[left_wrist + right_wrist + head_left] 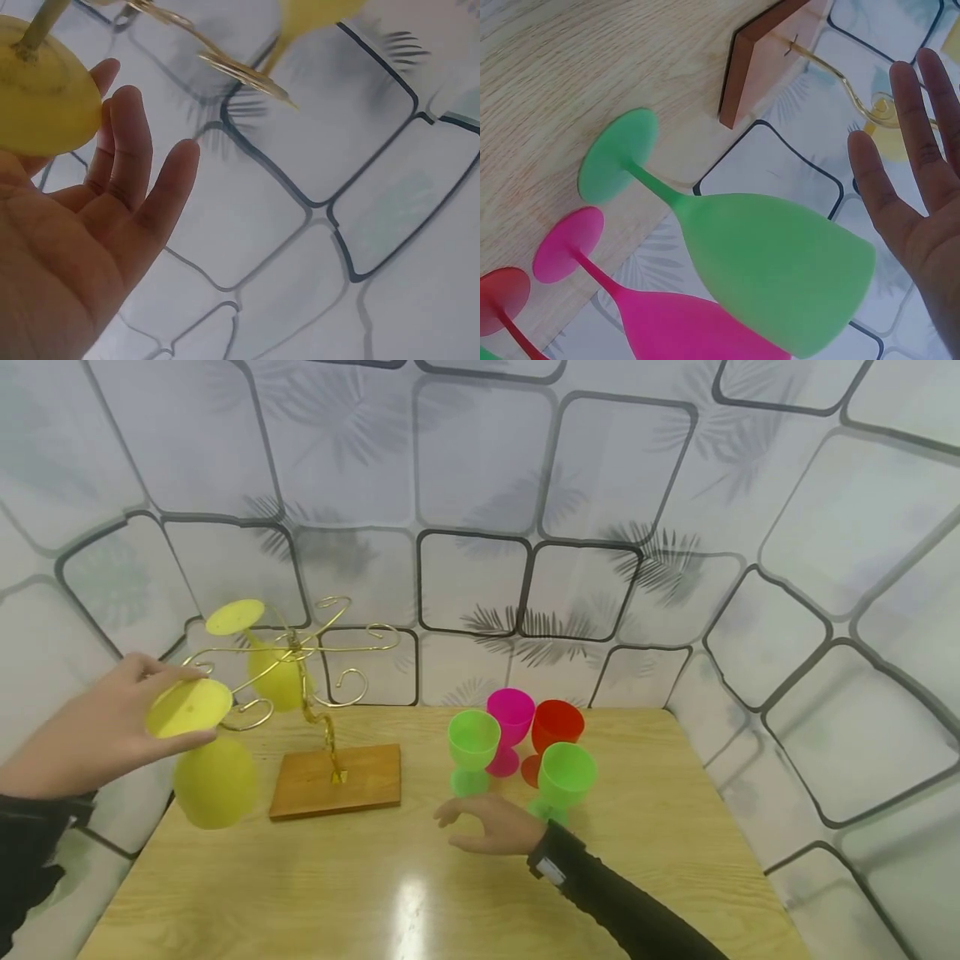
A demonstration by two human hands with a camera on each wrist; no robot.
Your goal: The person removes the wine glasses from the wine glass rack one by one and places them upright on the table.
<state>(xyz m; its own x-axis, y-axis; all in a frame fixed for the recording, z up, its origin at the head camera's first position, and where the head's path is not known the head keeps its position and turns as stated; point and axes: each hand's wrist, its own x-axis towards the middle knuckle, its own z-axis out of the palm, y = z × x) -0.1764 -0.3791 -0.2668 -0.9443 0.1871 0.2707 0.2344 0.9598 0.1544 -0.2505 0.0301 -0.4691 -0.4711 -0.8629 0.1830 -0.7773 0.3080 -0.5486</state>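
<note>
My left hand (131, 718) is at the foot of an upside-down yellow goblet (215, 781), with the thumb on one side of the foot and fingers on the other. In the left wrist view that round yellow foot (45, 97) covers part of the hand, while the other fingers (176, 180) stand apart. Curly wire arms of a gold rack (294, 647) reach to the goblet, and a second yellow goblet (277, 677) hangs inverted behind. My right hand (495, 827) hovers in front of an upright green goblet (474, 739), fingers loosely bent and holding nothing.
A magenta goblet (512, 714), a red goblet (558, 724) and another green goblet (567, 774) stand upright close together. The rack rises from a wooden base (375, 777) on the light wood table (300, 885). Patterned curtain-like walls (480, 460) enclose the back and sides.
</note>
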